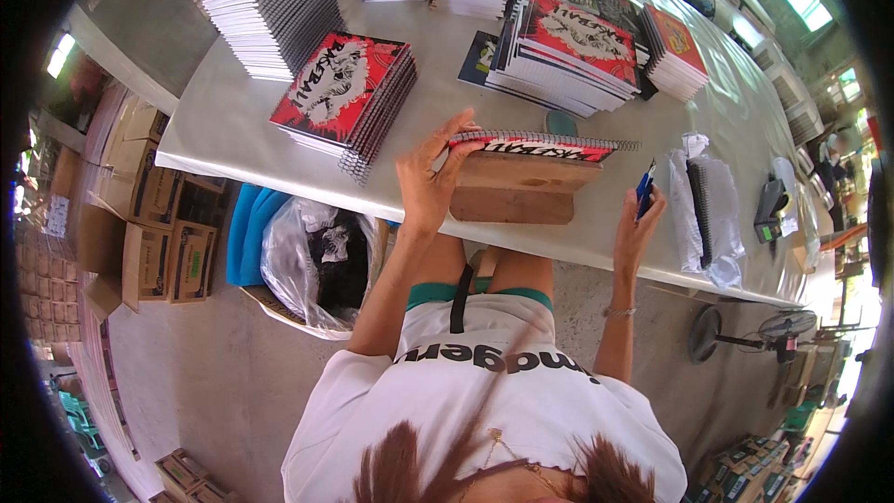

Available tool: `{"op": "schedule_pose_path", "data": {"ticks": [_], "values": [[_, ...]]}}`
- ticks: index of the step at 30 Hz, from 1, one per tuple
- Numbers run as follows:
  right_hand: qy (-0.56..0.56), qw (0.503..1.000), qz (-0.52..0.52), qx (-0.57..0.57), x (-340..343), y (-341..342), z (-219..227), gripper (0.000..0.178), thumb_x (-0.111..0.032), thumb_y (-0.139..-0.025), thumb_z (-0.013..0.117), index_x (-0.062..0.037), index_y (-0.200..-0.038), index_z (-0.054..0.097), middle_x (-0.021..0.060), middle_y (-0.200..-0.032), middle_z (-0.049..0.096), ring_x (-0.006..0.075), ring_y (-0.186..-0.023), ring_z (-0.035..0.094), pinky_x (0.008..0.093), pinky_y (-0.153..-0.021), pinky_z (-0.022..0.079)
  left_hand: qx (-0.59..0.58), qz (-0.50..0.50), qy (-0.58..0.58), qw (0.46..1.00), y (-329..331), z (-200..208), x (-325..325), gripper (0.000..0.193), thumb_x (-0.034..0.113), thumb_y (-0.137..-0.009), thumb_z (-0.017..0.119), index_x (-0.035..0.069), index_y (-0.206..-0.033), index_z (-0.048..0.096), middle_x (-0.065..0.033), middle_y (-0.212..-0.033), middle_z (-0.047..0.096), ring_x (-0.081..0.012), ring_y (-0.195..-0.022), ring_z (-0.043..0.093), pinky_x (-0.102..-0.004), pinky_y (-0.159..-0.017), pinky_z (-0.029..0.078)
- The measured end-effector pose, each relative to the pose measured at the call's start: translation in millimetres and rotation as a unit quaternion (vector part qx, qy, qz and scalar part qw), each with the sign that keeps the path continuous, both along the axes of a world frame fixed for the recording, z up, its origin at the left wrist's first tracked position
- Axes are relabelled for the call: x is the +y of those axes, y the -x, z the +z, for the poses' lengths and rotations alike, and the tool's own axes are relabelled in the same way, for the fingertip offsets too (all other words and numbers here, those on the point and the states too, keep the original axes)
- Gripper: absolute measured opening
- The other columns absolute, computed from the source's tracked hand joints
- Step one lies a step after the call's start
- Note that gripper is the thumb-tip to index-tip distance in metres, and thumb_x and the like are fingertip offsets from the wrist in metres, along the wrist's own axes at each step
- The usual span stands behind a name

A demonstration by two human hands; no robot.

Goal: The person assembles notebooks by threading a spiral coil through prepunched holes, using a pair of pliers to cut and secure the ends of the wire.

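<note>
Notebk [545, 142] in L hand [431, 168]; tool [644, 192], R hand [635, 229].

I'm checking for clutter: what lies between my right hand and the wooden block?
The head view shows bare white tabletop between your right hand and the wooden block.

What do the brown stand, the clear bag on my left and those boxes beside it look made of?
Stand: probably wood, matte and unpainted, judging by its patchy brown faces.
Bag: likely thin plastic, given its shiny, see-through creases.
Boxes: apparently cardboard, dull tan with folded flaps.
</note>
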State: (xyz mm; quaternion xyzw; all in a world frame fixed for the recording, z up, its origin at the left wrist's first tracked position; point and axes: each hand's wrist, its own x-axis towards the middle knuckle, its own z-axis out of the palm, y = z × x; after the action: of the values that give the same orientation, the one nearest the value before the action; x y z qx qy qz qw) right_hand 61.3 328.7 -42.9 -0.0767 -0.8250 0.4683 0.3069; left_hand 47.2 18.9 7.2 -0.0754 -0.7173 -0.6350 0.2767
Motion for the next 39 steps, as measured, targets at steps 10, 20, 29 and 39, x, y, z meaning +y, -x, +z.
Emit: {"op": "schedule_pose_path", "data": {"ticks": [10, 20, 29, 39], "values": [[-0.423, 0.851, 0.304, 0.063, -136, 20, 163, 0.039, -0.018, -0.088, 0.064, -0.005, -0.124, 0.058, 0.0151, -0.114, 0.06, 0.032, -0.111, 0.054, 0.0422, -0.1, 0.036, 0.024, -0.006, 0.028, 0.999, -15, 4, -16, 0.052, 0.003, -0.085, 0.067, 0.001, -0.135, 0.052, -0.0139, -0.125, 0.06, -0.0216, -0.116, 0.057, -0.0361, -0.103, 0.042], [-0.257, 0.901, 0.322, 0.135, -188, 86, 216, 0.022, -0.017, -0.086, 0.069, -0.0016, -0.101, 0.064, 0.0079, -0.096, 0.067, 0.0184, -0.086, 0.062, 0.0323, -0.076, 0.049, 0.038, 0.02, -0.089, 0.995, -12, 29, -98, 0.054, 0.032, -0.098, 0.055, 0.001, -0.141, 0.043, -0.0159, -0.133, 0.051, -0.0229, -0.123, 0.049, -0.0352, -0.105, 0.036], [0.195, 0.855, 0.47, -0.1, -313, 177, 142, 0.068, -0.005, -0.085, 0.065, 0.0027, -0.138, 0.022, 0.0174, -0.1, 0.061, 0.0162, -0.067, 0.059, 0.027, -0.049, 0.052, 0.006, 0.144, 0.006, 0.99, 44, 45, -218, 0.037, 0.028, -0.096, 0.059, -0.004, -0.114, 0.061, -0.004, -0.073, 0.061, -0.0078, -0.07, 0.053, -0.0242, -0.063, 0.043], [-0.13, 0.874, 0.377, -0.278, -262, 187, 105, 0.074, -0.042, -0.084, 0.07, -0.01, -0.143, 0.039, 0.0248, -0.147, 0.031, 0.0293, -0.111, 0.059, 0.0347, -0.08, 0.055, -0.059, 0.262, 0.234, 0.935, 48, -25, -247, 0.033, 0.027, -0.094, 0.059, 0.005, -0.117, 0.066, -0.0137, -0.106, 0.066, -0.0309, -0.097, 0.063, -0.0358, -0.088, 0.047]]}}
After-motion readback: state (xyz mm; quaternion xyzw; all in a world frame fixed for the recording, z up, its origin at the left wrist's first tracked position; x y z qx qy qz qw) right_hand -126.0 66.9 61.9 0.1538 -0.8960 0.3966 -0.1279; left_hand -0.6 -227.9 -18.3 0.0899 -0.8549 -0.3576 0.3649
